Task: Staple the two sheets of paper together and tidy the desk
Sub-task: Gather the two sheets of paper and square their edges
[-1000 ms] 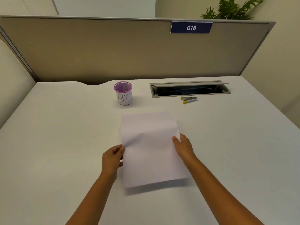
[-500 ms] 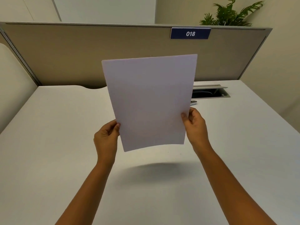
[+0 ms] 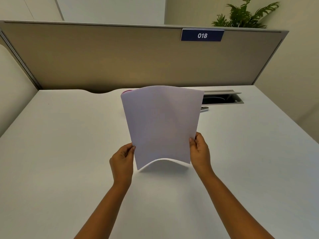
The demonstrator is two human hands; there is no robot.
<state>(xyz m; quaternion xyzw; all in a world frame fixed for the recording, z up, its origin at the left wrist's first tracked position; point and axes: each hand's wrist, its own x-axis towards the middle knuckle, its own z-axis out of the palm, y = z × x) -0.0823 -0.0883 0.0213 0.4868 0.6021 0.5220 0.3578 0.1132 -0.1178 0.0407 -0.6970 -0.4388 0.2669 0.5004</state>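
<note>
I hold the white sheets of paper (image 3: 162, 125) upright over the middle of the desk, their bottom edge bowed and resting on or just above the surface. My left hand (image 3: 122, 159) pinches the lower left edge and my right hand (image 3: 200, 150) pinches the lower right edge. I cannot tell how many sheets are in the stack. Behind the paper's right edge, only the grey tip of the stapler (image 3: 204, 109) shows. A sliver of the pink cup's rim (image 3: 126, 91) peeks above the paper's top left corner.
The white desk (image 3: 60, 144) ends at a beige partition (image 3: 120, 57) with a blue "018" sign (image 3: 202, 35). An open cable tray (image 3: 222, 98) is sunk into the desk at the back right. A plant (image 3: 245, 14) stands beyond the partition.
The paper was lifted off the desk and held high, then lowered; now it stands on its bottom edge, which bows against the desk. Both hands kept their grip on its sides.
</note>
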